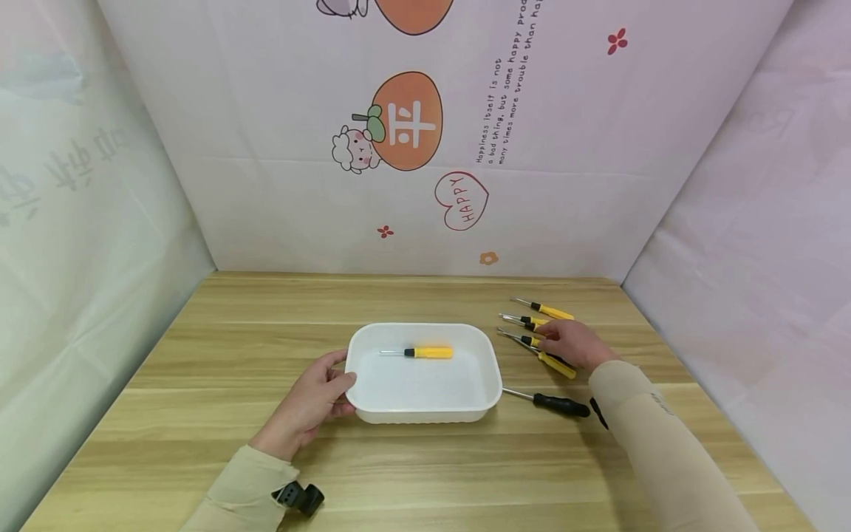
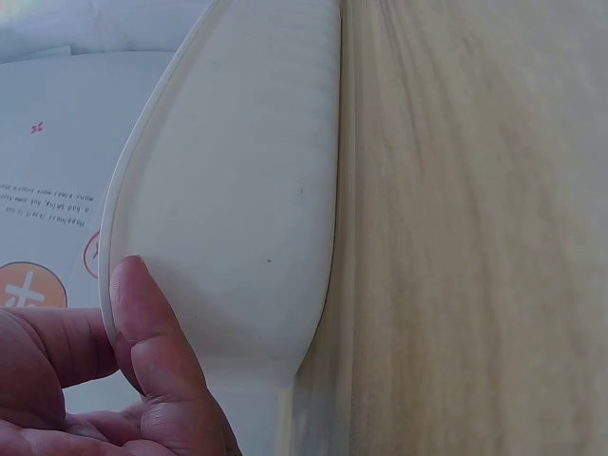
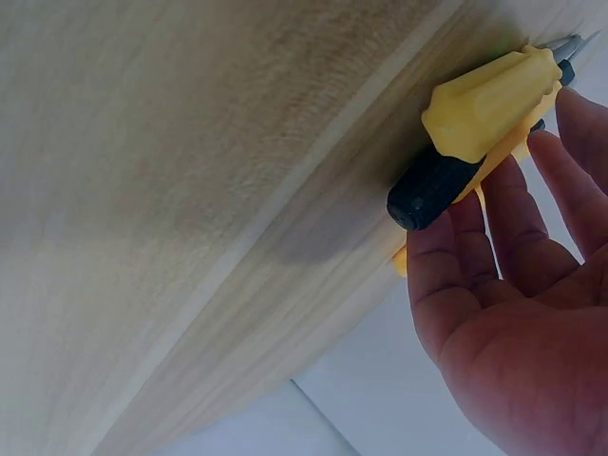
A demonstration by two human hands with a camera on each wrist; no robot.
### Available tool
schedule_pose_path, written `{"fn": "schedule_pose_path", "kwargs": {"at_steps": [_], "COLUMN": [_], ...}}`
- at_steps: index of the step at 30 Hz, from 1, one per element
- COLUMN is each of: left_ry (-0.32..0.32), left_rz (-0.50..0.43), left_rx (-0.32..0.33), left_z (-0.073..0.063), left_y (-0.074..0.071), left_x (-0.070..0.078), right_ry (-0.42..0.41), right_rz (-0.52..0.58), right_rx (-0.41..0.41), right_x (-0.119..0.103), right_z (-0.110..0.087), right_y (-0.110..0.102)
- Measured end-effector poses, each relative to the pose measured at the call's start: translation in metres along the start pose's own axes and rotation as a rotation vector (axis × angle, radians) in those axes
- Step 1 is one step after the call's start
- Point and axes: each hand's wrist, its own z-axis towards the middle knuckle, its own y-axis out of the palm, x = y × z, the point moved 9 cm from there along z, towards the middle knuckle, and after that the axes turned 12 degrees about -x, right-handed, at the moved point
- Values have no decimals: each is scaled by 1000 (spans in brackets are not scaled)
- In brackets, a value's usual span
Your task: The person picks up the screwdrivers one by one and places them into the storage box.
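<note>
One white tray sits near the middle of the counter, its left rim pinched in the grip of the left hand, probably to steady it, with one yellow-handled screwdriver inside. Toward the counter's back right corner lie at least four loose yellow screwdrivers, shafts leftward, perhaps so their handles face the right hand; overlap hides the full count, and whether that hand's grip has closed on one cannot be told. One black-handled screwdriver lies nearer the front edge, beside the tray.
</note>
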Motion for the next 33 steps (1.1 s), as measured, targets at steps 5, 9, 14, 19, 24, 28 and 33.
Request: {"fn": "schedule_pose_path", "kwargs": {"at_steps": [5, 9, 14, 19, 24, 28, 33], "left_ry": [2, 3, -1, -2, 3, 7, 11], "left_rz": [1, 2, 3, 4, 9, 8, 8], "left_rx": [-1, -1, 0, -1, 3, 8, 12], "left_z": [0, 0, 0, 0, 0, -1, -1], "left_y": [0, 0, 0, 0, 3, 5, 5], "left_x": [1, 2, 2, 3, 2, 1, 0], "right_ry": [-2, 2, 12, 18, 12, 3, 2], "right_rz": [-27, -39, -44, -49, -63, -69, -57], "right_rx": [-4, -6, -16, -22, -16, -8, -5], "right_x": [0, 0, 1, 3, 4, 6, 9], "right_z": [2, 2, 3, 5, 5, 7, 8], "right_y": [1, 1, 1, 0, 0, 0, 1]}}
